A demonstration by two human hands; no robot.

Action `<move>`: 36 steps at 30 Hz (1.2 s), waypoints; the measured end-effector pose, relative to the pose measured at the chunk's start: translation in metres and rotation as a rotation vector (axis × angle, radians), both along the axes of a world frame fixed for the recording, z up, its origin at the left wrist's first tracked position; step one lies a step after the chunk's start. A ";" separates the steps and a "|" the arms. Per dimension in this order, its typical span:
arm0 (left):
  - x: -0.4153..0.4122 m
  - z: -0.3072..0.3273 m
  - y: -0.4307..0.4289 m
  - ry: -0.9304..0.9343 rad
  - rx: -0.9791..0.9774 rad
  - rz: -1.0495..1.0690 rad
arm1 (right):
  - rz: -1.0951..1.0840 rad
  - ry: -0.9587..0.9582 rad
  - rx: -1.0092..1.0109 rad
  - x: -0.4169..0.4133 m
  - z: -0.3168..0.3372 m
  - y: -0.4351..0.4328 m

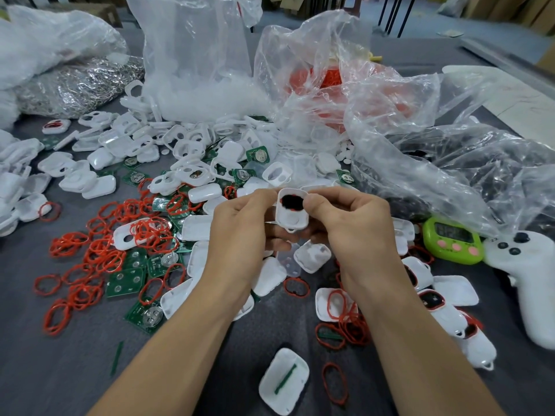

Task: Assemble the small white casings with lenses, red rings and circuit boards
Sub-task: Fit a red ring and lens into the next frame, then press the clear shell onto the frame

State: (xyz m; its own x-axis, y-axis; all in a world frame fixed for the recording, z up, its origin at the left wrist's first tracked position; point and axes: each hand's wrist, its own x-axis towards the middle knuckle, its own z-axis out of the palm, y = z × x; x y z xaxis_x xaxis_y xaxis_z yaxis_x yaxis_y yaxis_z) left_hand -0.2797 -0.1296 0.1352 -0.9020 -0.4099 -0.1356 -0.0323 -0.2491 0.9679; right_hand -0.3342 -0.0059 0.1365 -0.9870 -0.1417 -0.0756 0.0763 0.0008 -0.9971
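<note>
At the far left a clear bag of silvery metal parts (75, 85) lies on the grey table (36, 379), with a heap of white casing halves (99, 178) spread in front of it. Nearer the person, loose red rings (99, 256) are scattered over and beside green circuit boards (126, 279). Behind them stands a tall clear bag of white parts (195, 70). In the middle, raised above the clutter, the left hand (240, 232) and the right hand (354, 232) together hold one white casing (292, 217) with its open side towards the camera. A dark round piece edged with a little red sits in its upper part. The left thumb pinches the casing's left edge against curled fingers, and the right thumb presses on the upper right rim, with the fingers curled underneath. Directly below, near the front edge, another casing half (283, 384) lies with a green strip in it, and a single red ring (335, 382) lies just beside it. To the right are a crumpled bag of red rings (330, 76), a green digital timer (453, 240) and a white controller (528, 283).
</note>
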 end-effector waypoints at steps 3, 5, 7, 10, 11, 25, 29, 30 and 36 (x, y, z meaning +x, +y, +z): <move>-0.001 -0.002 -0.001 -0.040 0.157 -0.037 | 0.017 -0.016 -0.040 0.003 0.000 -0.001; -0.003 -0.003 -0.007 -0.052 0.288 -0.124 | 0.029 -0.028 -0.073 0.005 -0.001 -0.002; -0.003 -0.002 -0.014 -0.060 0.370 -0.244 | 0.001 -0.031 -0.076 0.005 -0.002 -0.002; -0.003 0.000 -0.024 -0.050 0.416 -0.393 | -0.015 -0.004 -0.047 0.004 -0.001 -0.003; -0.003 0.001 -0.027 -0.044 0.432 -0.410 | -0.007 -0.001 -0.057 0.004 -0.001 -0.003; -0.006 -0.004 -0.049 0.025 0.754 -0.271 | 0.088 0.347 0.910 -0.087 0.018 -0.025; -0.009 -0.008 -0.051 0.031 0.807 -0.243 | 0.106 0.357 0.970 -0.101 0.016 -0.036; -0.009 -0.009 -0.052 0.031 0.810 -0.253 | 0.057 0.390 0.945 -0.099 0.017 -0.034; -0.009 -0.009 -0.044 -0.001 0.750 -0.280 | -0.074 0.512 0.543 -0.059 0.039 -0.007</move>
